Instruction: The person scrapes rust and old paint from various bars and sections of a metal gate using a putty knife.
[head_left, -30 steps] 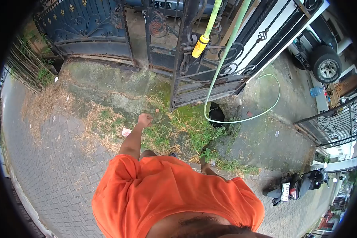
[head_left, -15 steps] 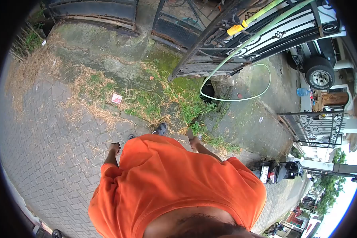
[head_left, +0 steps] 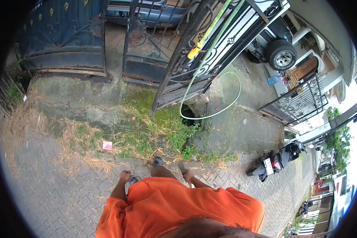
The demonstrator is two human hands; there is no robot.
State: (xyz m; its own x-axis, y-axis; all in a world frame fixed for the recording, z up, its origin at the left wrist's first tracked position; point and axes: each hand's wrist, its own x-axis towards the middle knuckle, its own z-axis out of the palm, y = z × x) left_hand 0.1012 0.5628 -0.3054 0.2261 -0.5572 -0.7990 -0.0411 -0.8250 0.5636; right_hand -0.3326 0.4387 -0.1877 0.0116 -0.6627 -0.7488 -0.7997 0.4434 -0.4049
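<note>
The right hand (head_left: 188, 175) grips a flat, blade-like tool (head_left: 181, 168) low, right of the shoe (head_left: 158, 160) and near the grass (head_left: 138, 146); seemingly a carrying step (moving it calls for foot clearance). The left hand's (head_left: 125, 175) finger state: cannot tell.

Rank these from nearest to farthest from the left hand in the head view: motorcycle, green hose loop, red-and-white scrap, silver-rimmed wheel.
1. Red-and-white scrap, ahead of the left hand, slightly left
2. Green hose loop, ahead, right
3. Motorcycle, right
4. Silver-rimmed wheel, far ahead, right
</note>
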